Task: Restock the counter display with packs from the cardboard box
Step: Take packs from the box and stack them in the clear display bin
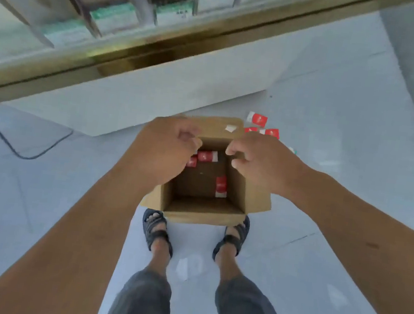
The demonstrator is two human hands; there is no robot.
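Reaching down with both forearms over the open brown cardboard box [204, 209], which sits on the pale tiled floor [326, 199]. Left hand [167, 151]: fingers curled at far-left rim. Red-and-white packs [207, 156] lie on the box bottom. Right hand [260, 161]: fingers curled at far-right rim. Motion blur; cannot tell whether either grips cardboard.

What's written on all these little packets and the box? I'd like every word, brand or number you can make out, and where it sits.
No text here can be read.
Red-and-white packs in the cardboard box: small white marks, too blurred.
Loose packs on the floor: the same marks, too blurred.
Green-and-white packs in the counter display: dark print, too small and blurred.
White sticker on the box flap: nothing legible.
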